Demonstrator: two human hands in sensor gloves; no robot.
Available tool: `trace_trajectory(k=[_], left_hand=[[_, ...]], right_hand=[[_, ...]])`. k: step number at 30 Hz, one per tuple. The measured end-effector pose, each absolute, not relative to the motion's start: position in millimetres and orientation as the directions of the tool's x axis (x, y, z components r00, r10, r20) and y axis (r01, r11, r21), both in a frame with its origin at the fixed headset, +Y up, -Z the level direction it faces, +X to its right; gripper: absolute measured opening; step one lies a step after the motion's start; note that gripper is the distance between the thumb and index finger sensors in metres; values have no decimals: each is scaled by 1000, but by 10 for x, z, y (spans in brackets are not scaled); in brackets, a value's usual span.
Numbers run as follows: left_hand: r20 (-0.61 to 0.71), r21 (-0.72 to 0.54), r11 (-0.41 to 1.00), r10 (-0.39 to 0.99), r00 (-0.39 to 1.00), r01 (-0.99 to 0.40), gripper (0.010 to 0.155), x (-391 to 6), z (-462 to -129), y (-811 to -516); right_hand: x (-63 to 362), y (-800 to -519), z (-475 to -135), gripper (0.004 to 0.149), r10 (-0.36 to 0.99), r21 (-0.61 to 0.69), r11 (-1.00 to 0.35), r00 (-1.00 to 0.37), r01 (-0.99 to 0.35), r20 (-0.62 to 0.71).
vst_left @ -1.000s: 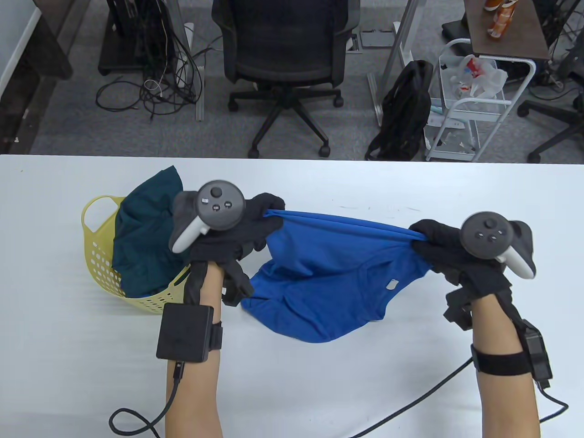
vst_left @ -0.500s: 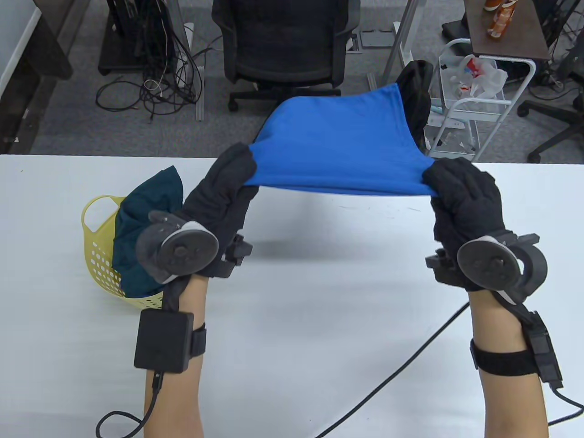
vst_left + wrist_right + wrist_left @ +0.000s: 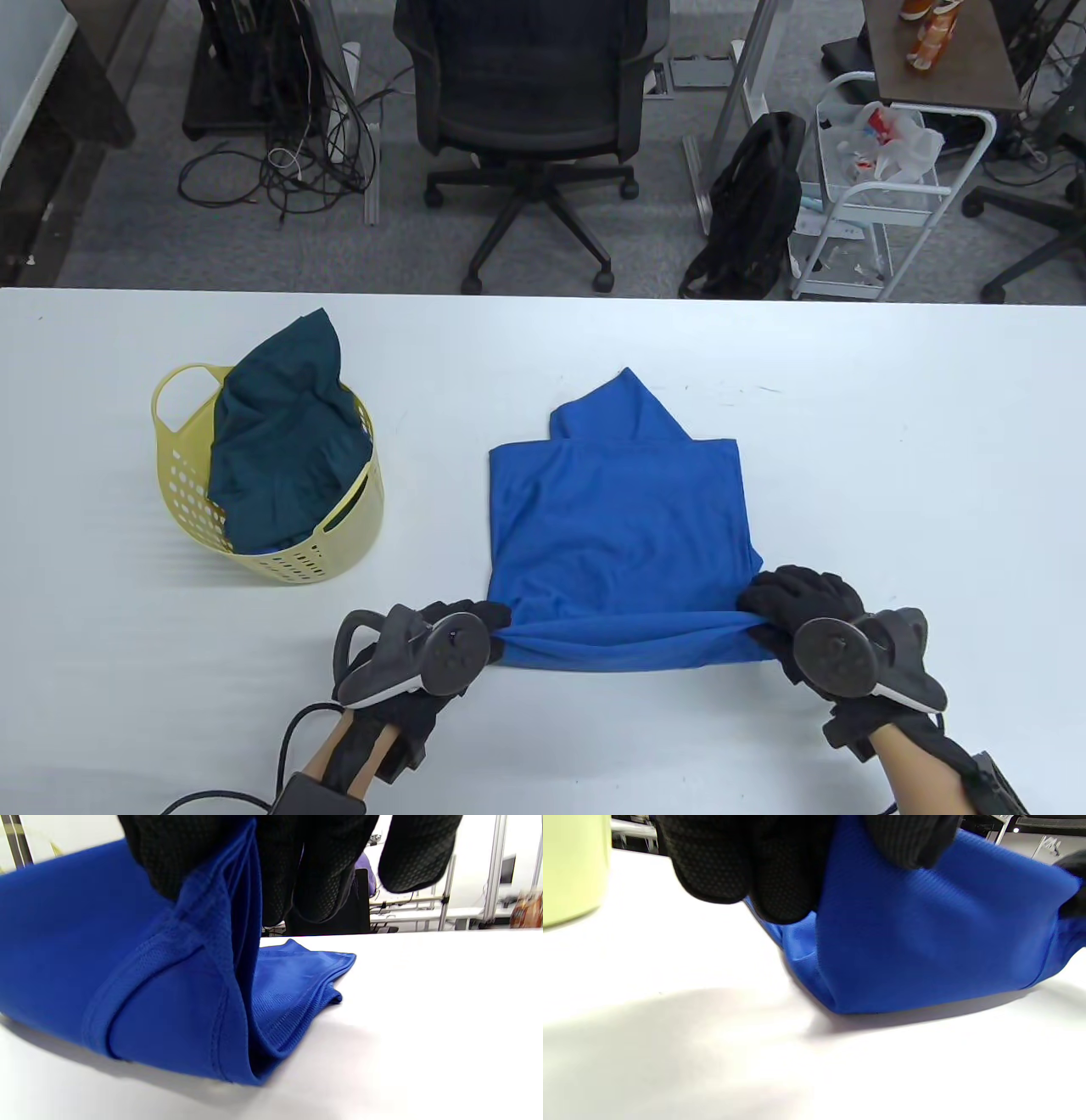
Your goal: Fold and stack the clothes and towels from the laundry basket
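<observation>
A blue shirt (image 3: 619,535) lies spread on the white table (image 3: 891,475), a sleeve poking out at its far edge. My left hand (image 3: 484,632) pinches its near left corner and my right hand (image 3: 759,613) pinches its near right corner, the edge stretched between them just above the table. The left wrist view shows my fingers (image 3: 780,866) gripping the blue fabric (image 3: 925,942). The right wrist view shows my fingers (image 3: 314,866) holding the hemmed corner (image 3: 178,984). A yellow laundry basket (image 3: 339,543) at left holds a dark green garment (image 3: 280,450).
The basket stands on the left part of the table, a hand's width from the shirt. Beyond the table's far edge are an office chair (image 3: 530,93), a black backpack (image 3: 751,212) and a white cart (image 3: 882,195). Cables trail from both wrists.
Both hands flung the shirt out away from me, then drew it back and down. The shirt now lies flat on the table, with both hands low near the front edge.
</observation>
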State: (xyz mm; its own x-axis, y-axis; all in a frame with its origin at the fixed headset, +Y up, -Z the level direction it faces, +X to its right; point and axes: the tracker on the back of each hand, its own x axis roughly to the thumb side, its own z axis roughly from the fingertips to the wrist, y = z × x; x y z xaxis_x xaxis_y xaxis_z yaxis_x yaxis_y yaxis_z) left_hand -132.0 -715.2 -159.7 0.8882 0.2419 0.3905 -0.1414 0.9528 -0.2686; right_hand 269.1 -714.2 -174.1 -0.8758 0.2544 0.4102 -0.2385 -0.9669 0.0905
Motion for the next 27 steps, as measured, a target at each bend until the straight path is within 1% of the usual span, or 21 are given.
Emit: trace_trajectory(k=[1,2,4,5,6,7,8,9,10,12,13,16,19,23,27], left_hand=[[386,-297,938,291,876,-181,51,-1342,-1596,-7141],[393,-346,915,342,853,-208,51,-1365,-1597,-7115],[407,-451,857,447,797,-250,50,-1378,-1554,-7011],[420,-485,835,482,769,-258,50,-1382,-1510,-6918],[438,-499,826,502,746,-263,50,-1388,-1469,-6821],[464,-478,833,509,725,-279,50,-1401,-1427,-6687],[468,-448,841,509,722,-303,50,-1410,-1425,-6592],[453,-425,846,507,734,-322,50,-1406,-1447,-6538],[418,-392,861,480,771,-324,50,-1377,-1524,-6472],[338,-349,906,360,870,-239,50,-1280,-1731,-6415],[274,-327,930,263,925,-168,50,-1185,-1895,-6417],[167,-331,944,70,983,-11,50,-955,-2264,-6484],[74,-338,938,-56,996,78,50,-753,-2651,-6610],[-37,-395,911,-146,989,120,50,-643,-3091,-6867],[-119,-401,915,-104,987,48,50,-698,-3364,-7103]], right_hand=[[2750,-7127,-1742,43,326,157,-945,-853,-286,409],[2810,-7097,-1750,43,418,255,-906,-813,-339,405],[2873,-7019,-1744,42,566,461,-802,-730,-380,383],[2896,-6981,-1729,42,608,508,-765,-704,-396,366],[2939,-6878,-1695,42,674,539,-715,-643,-445,364],[2968,-6765,-1690,43,694,516,-710,-602,-480,395],[2986,-6664,-1703,42,696,495,-711,-595,-499,401],[2986,-6596,-1728,43,684,469,-724,-611,-505,398],[2960,-6512,-1804,43,642,422,-762,-661,-491,390],[2851,-6445,-2012,43,528,372,-836,-772,-402,353],[2752,-6451,-2181,44,453,365,-869,-835,-335,313],[2500,-6568,-2635,44,287,381,-906,-931,-188,224],[2281,-6743,-3055,43,149,418,-905,-979,-77,142],[2137,-7010,-3422,43,33,433,-901,-999,-14,38],[2157,-7225,-3594,44,-9,436,-900,-999,-9,-40]])
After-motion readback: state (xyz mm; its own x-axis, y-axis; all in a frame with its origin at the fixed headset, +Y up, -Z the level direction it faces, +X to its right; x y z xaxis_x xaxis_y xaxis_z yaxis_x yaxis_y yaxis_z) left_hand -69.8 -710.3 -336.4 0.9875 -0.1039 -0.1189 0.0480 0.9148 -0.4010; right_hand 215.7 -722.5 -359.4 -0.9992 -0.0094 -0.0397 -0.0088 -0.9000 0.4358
